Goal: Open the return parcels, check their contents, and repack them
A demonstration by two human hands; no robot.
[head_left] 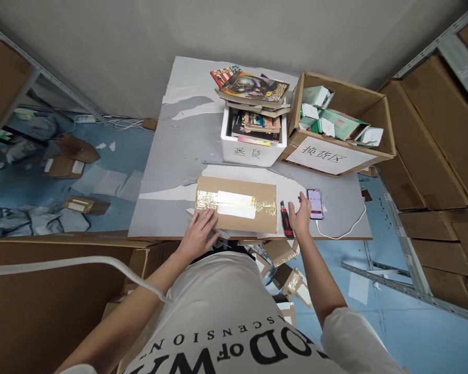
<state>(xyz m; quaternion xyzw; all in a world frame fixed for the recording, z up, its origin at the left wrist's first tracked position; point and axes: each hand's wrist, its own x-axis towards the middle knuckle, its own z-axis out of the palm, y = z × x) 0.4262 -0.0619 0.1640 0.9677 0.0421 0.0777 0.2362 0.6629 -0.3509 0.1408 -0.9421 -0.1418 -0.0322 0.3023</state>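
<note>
A taped brown cardboard box (pixel 265 208) with a white label (pixel 236 204) lies flat near the table's front edge. My left hand (pixel 199 228) rests at its front left corner, fingers stretched out over the edge and the thumb apart. To the right of the box is a red and black utility knife (pixel 286 220). My right hand (pixel 301 215) is just beyond that knife, thumb and fingers apart, with nothing visible in it. Close to its fingers lies a phone (pixel 315 203) with a lit screen, plugged into a white cable (pixel 345 234).
Behind the box stand a white bin (pixel 253 151) piled with books (pixel 255 89) and an open carton (pixel 388 130) holding small green and white boxes (pixel 343 124). Large cartons (pixel 432 130) line the right side. Opened packaging (pixel 288 254) litters the floor below the table (pixel 159 176).
</note>
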